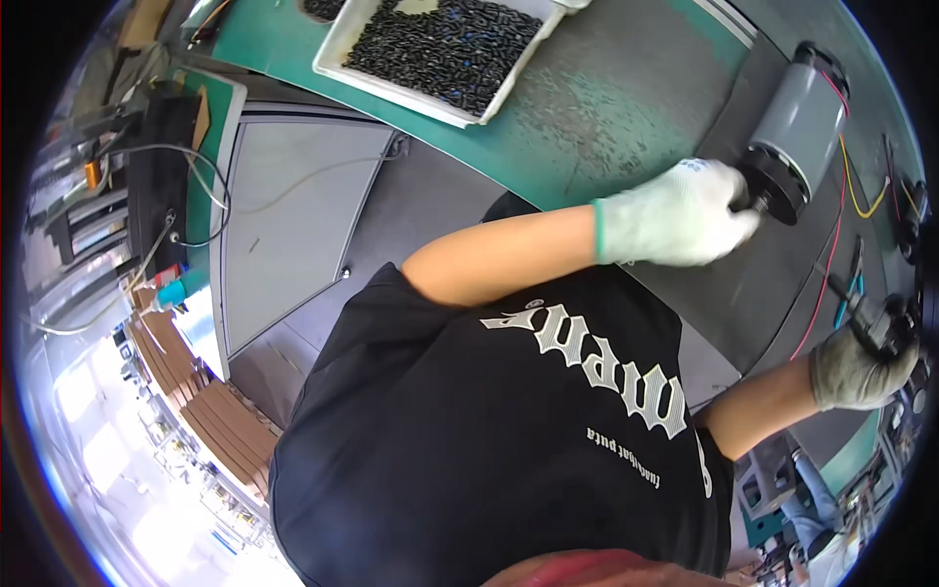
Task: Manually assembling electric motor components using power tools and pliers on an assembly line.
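Note:
My left hand (680, 215), in a white knit glove with a green cuff, is closed at the near end of a grey cylindrical motor (797, 122). Its fingertips meet at the small metal shaft by the motor's black end disc (773, 176); fingers are slightly blurred. The motor lies tilted on the bench, with red and yellow wires (861, 205) beside it. My right hand (861, 370), in a greyish glove, is at the far right, its fingers wrapped round a dark part whose kind I cannot make out. Teal-handled pliers (849, 293) lie just beyond that hand.
A white tray (479, 119) full of small black pieces stands on the green bench mat (577, 166), with a round container (323, 8) beside it. A grey cabinet (293, 215) is at left. Stacked brown cardboard (225, 421) stands lower left. Another person's legs (817, 499) show lower right.

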Tool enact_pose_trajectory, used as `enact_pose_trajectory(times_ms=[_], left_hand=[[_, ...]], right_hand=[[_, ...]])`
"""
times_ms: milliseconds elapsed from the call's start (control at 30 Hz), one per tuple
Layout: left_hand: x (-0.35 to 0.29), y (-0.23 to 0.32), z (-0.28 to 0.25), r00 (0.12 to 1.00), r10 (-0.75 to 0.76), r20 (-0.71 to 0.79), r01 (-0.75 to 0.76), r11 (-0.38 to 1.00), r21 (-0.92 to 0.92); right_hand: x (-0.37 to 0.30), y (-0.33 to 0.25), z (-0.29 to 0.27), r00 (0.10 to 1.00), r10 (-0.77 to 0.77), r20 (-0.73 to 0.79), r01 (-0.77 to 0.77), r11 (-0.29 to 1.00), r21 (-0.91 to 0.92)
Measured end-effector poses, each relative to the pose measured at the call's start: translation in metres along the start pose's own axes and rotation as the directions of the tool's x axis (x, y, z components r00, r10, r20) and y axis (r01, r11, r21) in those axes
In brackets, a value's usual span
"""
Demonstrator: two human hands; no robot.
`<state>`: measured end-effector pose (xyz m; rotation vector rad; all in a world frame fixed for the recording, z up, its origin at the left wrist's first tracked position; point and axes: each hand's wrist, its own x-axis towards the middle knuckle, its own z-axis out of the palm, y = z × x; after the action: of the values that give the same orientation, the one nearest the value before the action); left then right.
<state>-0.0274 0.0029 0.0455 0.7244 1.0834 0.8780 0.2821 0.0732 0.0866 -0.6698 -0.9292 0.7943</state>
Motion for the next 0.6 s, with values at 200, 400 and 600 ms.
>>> enact_pose_trajectory(times_ms=[200,400,600], left_hand=[[-0.054,0.072,-0.175,0.548,0.785,-0.290,0.460,0.007,0.888],[-0.042,0.069,-0.238,0.595,0.784,-0.176,0.426,-0.123,0.896],[-0.040,0.059,-0.261,0.395,0.894,0.212,-0.399,-0.041,0.916]], right_hand=[[-0.047,-0.014,0.014,0.982,-0.002,-0.191,-0.029,0.987,-0.157],[-0.040,-0.008,-0.005,0.987,0.036,-0.156,-0.058,0.989,-0.138],[-0.045,-0.005,-0.013,0.990,-0.077,-0.114,0.035,0.944,-0.329]])
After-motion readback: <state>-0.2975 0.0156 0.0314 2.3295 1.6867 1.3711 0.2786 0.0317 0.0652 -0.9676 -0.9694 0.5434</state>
